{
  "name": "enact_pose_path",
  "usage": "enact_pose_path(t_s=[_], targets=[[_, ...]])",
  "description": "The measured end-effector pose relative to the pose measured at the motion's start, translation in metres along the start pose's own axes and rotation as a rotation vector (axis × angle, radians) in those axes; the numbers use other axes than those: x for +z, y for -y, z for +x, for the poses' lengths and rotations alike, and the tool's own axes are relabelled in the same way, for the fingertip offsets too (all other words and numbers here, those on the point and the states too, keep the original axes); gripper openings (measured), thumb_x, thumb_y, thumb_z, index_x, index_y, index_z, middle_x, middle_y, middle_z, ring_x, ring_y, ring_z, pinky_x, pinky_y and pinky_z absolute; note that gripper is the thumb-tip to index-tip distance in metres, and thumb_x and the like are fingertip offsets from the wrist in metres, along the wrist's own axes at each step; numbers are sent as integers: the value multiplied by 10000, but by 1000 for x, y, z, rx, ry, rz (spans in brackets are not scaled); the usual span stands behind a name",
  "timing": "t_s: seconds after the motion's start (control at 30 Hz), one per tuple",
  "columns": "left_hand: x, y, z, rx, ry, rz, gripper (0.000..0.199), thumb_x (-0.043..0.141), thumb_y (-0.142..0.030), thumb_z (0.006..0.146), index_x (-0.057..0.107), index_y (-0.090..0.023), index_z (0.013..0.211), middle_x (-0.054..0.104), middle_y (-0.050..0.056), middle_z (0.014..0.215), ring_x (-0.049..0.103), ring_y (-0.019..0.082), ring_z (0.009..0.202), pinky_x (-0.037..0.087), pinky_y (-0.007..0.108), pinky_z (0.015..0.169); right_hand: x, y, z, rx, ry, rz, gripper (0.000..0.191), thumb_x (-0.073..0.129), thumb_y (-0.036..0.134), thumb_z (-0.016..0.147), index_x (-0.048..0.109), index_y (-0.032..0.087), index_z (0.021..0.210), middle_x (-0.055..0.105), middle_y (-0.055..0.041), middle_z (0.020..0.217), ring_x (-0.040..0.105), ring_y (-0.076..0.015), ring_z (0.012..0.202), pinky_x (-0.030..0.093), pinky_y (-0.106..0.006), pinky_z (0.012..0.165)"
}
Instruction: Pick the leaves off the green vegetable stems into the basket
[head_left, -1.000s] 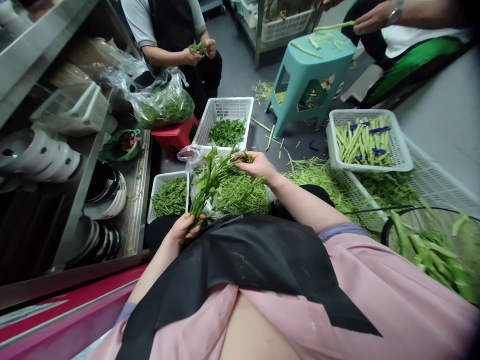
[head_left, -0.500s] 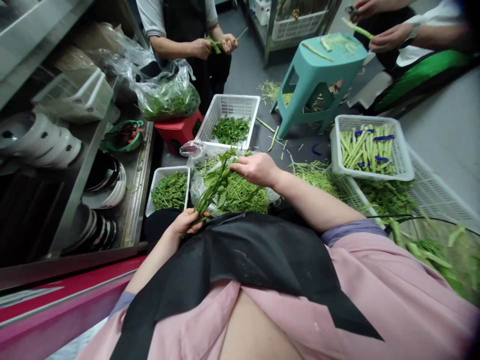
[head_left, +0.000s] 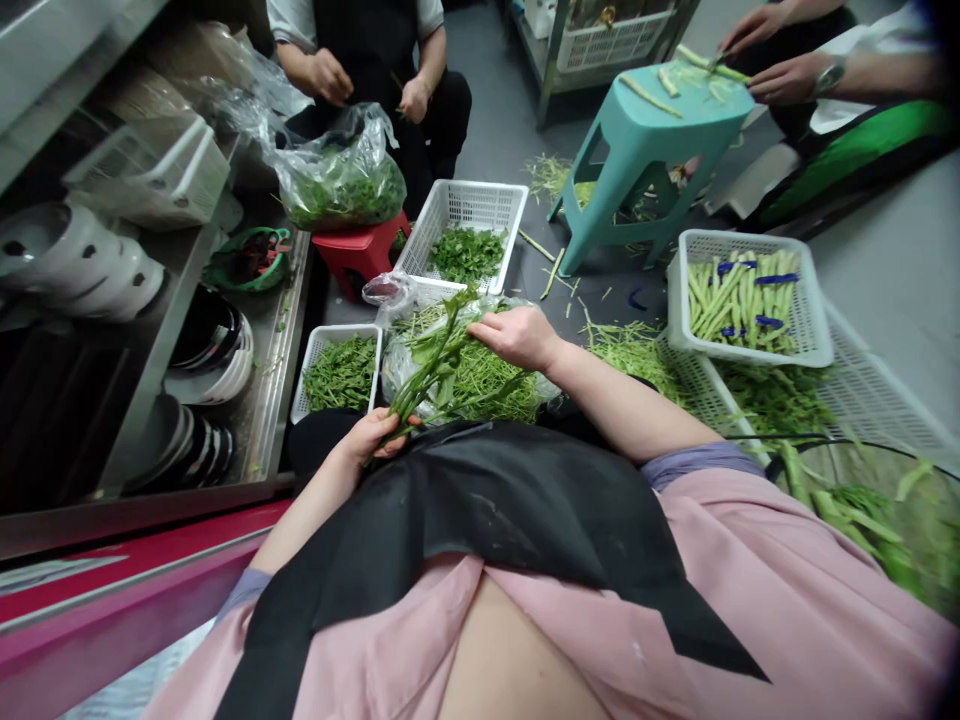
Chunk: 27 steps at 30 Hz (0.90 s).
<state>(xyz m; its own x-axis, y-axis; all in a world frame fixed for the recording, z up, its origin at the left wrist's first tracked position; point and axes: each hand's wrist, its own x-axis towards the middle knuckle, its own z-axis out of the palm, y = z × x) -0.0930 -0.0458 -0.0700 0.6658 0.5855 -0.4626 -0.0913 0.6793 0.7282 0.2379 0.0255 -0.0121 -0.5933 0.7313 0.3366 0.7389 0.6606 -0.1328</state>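
My left hand (head_left: 377, 436) is closed around the lower stems of a bunch of leafy green stalks (head_left: 429, 372), held slanting up and away from my lap. At its upper end, my right hand (head_left: 517, 338) pinches leaves with thumb and fingers together; exactly what lies between the fingertips is hidden. Beneath the bunch, a clear plastic bag (head_left: 397, 365) holds a heap of thin green stems (head_left: 499, 378). Left of the bag stands a small white basket (head_left: 300, 395) of cut greens (head_left: 341, 375). Beyond it, a larger white basket (head_left: 517, 215) contains loose leaves (head_left: 469, 254).
A bag of greens (head_left: 345, 190) rests on a red stool (head_left: 360, 250). Two co-workers sit opposite, one at a teal stool (head_left: 637, 130) with peeled stalks. At right, a white basket (head_left: 821, 345) holds bundled stalks (head_left: 742, 300). A metal shelf (head_left: 277, 390) with dishes runs along the left.
My hands stay almost in place on the greens. The co-worker opposite has drawn their hands apart, one now above the plastic bag. The other co-worker's hands have come down to the teal stool.
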Motion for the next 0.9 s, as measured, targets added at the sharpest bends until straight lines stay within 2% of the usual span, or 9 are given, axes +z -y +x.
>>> enact_pose_path(t_s=[0.2,0.4,0.67,0.9], targets=[[0,0,-1,13,4,-11,468,743,-481,734,701,-87,982,467,-27,425,290,33,301,170,136,317,2,1,-5,2,-74,27,367,353,290,942,685,189,1060,634,-58,750,474,-124,627,295,-284,574],[1,0,-1,9,4,-4,482,736,-494,739,699,-86,993,447,-40,424,271,26,304,154,138,313,3,2,-5,34,-48,105,365,391,278,913,690,183,1099,683,-67,797,525,-126,638,324,-273,578],[2,-1,-1,-7,-13,28,527,747,-521,713,685,-78,992,449,-43,424,264,26,303,139,148,319,4,6,-4,111,-17,123,377,443,275,903,638,152,1200,714,-86,1101,657,-169,875,422,-266,670],[0,1,0,4,-8,2,488,732,-501,738,683,-88,992,442,-44,418,284,34,305,156,146,330,9,4,-5,139,-64,241,340,447,304,917,662,149,1129,731,-89,1017,673,-174,882,462,-271,737]])
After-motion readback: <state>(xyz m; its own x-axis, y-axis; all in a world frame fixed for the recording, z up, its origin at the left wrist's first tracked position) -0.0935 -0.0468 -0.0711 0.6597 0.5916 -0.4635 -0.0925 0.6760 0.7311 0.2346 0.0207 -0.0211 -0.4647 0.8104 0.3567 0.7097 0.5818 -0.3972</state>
